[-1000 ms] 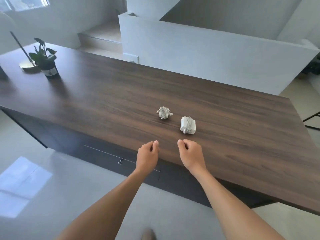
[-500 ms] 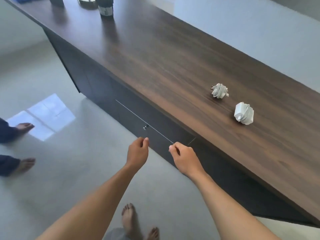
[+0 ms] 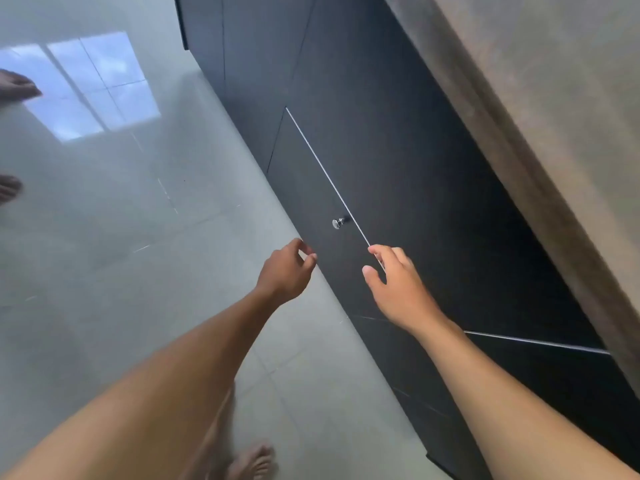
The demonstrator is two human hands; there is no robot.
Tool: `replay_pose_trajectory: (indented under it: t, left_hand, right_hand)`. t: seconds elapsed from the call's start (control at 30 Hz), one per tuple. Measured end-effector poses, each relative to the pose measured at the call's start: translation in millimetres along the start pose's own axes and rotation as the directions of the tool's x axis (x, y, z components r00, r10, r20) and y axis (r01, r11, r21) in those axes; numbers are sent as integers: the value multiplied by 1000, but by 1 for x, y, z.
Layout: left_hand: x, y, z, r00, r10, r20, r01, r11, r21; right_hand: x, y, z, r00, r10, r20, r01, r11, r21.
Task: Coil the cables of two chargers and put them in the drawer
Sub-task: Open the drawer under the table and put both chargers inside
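The dark drawer front (image 3: 311, 188) with a small round metal knob (image 3: 337, 223) fills the middle of the head view; the drawer is closed. My left hand (image 3: 285, 270) hovers just below and left of the knob, fingers loosely curled, holding nothing. My right hand (image 3: 394, 282) reaches toward the drawer's top edge line to the right of the knob, fingers relaxed and empty. Neither of the two coiled chargers is in view now.
The wooden tabletop edge (image 3: 540, 140) runs along the upper right, blurred. Glossy grey floor tiles (image 3: 121, 237) lie to the left, with a window reflection. Another person's bare feet (image 3: 15, 90) show at the left edge; my own foot (image 3: 252, 462) is below.
The view has tilted down from the tabletop to the drawer front, and the chargers have left the frame. Both hands have dropped from the table edge to just beside the knob.
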State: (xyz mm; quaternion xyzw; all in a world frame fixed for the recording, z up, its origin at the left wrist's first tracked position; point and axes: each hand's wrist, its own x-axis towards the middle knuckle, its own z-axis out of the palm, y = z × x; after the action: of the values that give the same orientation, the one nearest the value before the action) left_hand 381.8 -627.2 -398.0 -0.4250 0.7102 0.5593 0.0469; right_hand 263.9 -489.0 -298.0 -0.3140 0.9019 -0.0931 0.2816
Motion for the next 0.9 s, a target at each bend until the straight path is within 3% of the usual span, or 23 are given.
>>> replay_pose_trajectory:
  t: [0.2,0.5,0.73,0.9]
  left_hand:
    - [82,-39,45,999,32,11,-32,999,36]
    - [159,-25,101,991,120,-54,-125,987,-102]
    - [189,-26,119,987,61,-150,-87,980,-178]
    - [195,-19,114,990,57,-131,-74,989,-127]
  right_hand:
    - [71,20,43,998,-17,64,30,975,-218]
    - [115,46,66,997,-3,71,19,975,-222]
    - [122,56,67,998,-39,47,47,979,-197]
    - [124,60,67,999,-37,31,41,984,-176]
